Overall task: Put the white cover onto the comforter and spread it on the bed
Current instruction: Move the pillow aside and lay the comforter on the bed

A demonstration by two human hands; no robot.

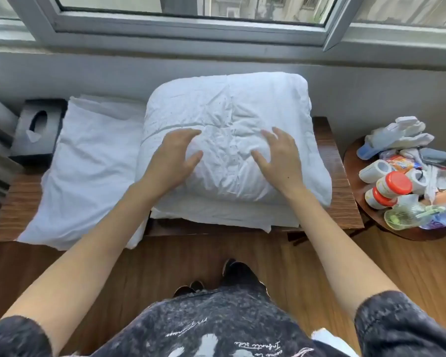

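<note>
Comforter [242, 119] lies folded under both spread hands, left [173, 155] and right [278, 158], perhaps just touching

Both bare arms reach forward, left hand [174, 157] and right hand [277, 157] side by side, palms down, fingers spread and slightly bent, thumbs pointing inward, holding nothing.

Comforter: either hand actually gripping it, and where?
Nothing is held. Left hand and right hand are spread open over the folded comforter; no fabric is pinched, and contact cannot be told.
</note>
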